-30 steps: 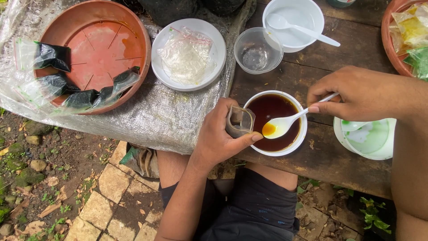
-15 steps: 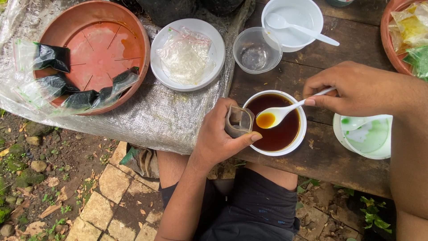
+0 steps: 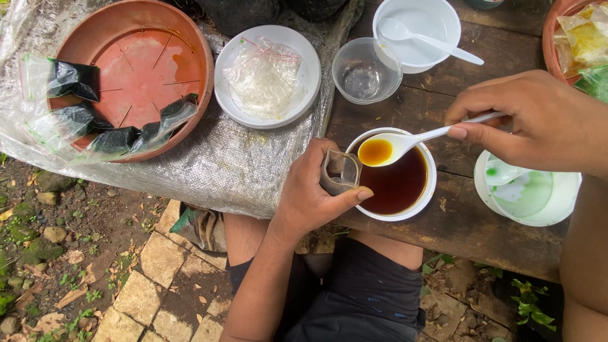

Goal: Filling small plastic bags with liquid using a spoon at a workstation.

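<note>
On the desk, packages: three clear bags with black filling [image 3: 95,130] lie in a terracotta-coloured saucer [image 3: 136,69], upper left, on a sheet of clear plastic [image 3: 221,164] that drapes over the desk's edge.
White plate [image 3: 266,76]: just right of the saucer; carries a crumpled empty clear bag [image 3: 263,79].
Clear cup [image 3: 366,69]: beside the plate, empty.
White bowl, far side [image 3: 418,28]: holds a white spoon, handle pointing right.
Red basin, upper right corner [image 3: 550,38]: holds clear packets of yellow and green stuff [image 3: 586,44], partly cut off by the frame.
Desk [image 3: 468,234]: dark weathered planks.
Bowl of dark brown liquid [image 3: 396,176]: white, near the desk's front edge, between the two hands.
Green-smeared white bowl [image 3: 529,193]: just right of the brown bowl, under the right wrist.
Left hand [image 3: 313,190]: forearm rises from the lap; hand sits at the brown bowl's left rim.
Left fingers: curled round a small clear pouch [image 3: 341,172], its mouth held open and tipped toward the bowl; thumb lies along the rim.
Right hand [image 3: 538,120]: reaches in from the right, above the desk, palm down.
Right fingers: pinched shut on the handle of a white plastic spoon [image 3: 405,142].
Spoon: bowl end holds amber liquid, poised over the brown bowl, just beside the pouch's mouth.
</note>
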